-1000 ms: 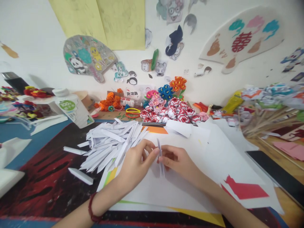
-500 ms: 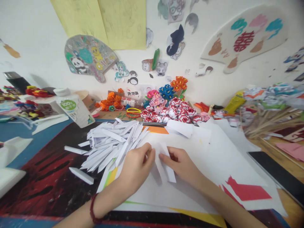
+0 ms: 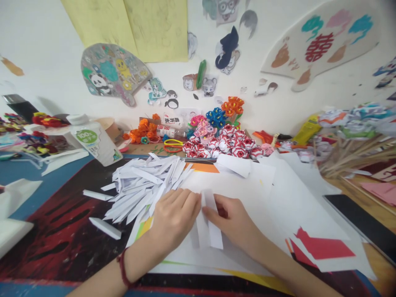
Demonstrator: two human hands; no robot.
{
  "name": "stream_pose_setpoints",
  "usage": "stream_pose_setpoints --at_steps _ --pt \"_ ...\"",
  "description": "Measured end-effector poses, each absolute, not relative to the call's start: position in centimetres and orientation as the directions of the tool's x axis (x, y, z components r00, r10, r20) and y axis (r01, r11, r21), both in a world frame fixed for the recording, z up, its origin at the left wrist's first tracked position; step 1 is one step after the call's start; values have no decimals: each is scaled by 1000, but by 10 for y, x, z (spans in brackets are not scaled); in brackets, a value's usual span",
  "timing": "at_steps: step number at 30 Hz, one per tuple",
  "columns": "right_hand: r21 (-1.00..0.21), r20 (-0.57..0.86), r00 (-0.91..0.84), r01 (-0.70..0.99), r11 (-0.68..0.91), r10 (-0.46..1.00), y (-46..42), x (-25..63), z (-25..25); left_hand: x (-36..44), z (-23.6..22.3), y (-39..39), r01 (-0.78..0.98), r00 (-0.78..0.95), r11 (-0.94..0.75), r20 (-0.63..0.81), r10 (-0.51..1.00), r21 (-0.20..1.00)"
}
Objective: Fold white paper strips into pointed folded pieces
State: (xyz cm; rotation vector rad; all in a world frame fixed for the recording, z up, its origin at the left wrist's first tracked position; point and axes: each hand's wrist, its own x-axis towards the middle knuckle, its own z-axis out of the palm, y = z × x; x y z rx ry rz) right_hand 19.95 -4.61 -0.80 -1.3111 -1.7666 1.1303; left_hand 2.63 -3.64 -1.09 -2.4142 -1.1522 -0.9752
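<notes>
The right hand [image 3: 233,216] pinches a folded white paper strip [image 3: 215,235] between its thumb, which lies on the near face, and the fingers behind. The left hand [image 3: 176,214] has its fingers curled in and its knuckles upward, against the strip's upper left edge; its fingertips are hidden, so whether it also grips the paper cannot be told. A dark red cord bracelet [image 3: 122,268] circles the left wrist. The strip stands at a slant between the two hands, over white paper sheets [image 3: 247,194], with its crease running lengthwise and its lower end toward the person.

Just beyond the left hand, a heap of folded paper strips [image 3: 139,185] spreads over the sheets' left edge and a black-and-red mat [image 3: 58,231]. Two strips lie apart from it, to its left. To the right of the right forearm lie red paper cutouts [image 3: 328,246], and farther out a black phone-like slab [image 3: 361,225].

Behind the sheets sit clustered red-and-white flowers [image 3: 229,142], with pink, blue and orange blooms [image 3: 233,108] rising behind them. Yellow scissor-like loops [image 3: 173,144] lie to their left, and a white bottle [image 3: 93,142] stands beyond the heap. Thin sticks [image 3: 343,154] lie bundled at far right. On the wall hang two decorated fan-shaped panels [image 3: 114,74] and yellow sheets [image 3: 157,29].
</notes>
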Motion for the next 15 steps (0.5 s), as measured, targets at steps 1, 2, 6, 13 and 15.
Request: stream_pose_setpoints --at_steps 1,2,6,13,15 --pt "-909 13 -283 397 130 959 -46 200 -8 26 -10 -37 758 484 -652 669 564 1" --pt "-905 17 -279 404 134 960 -46 200 -7 25 -9 -38 748 509 -663 648 567 -7" --pt "-886 42 -254 437 153 966 -45 201 -6 27 0 -40 714 419 -650 584 695 260" --pt "-896 5 -273 426 125 962 -42 205 -8 26 8 -23 237 200 -129 82 976 963" --pt "-892 2 -276 434 126 961 -41 206 -9 24 5 -17 62 258 30 -45 965 998"
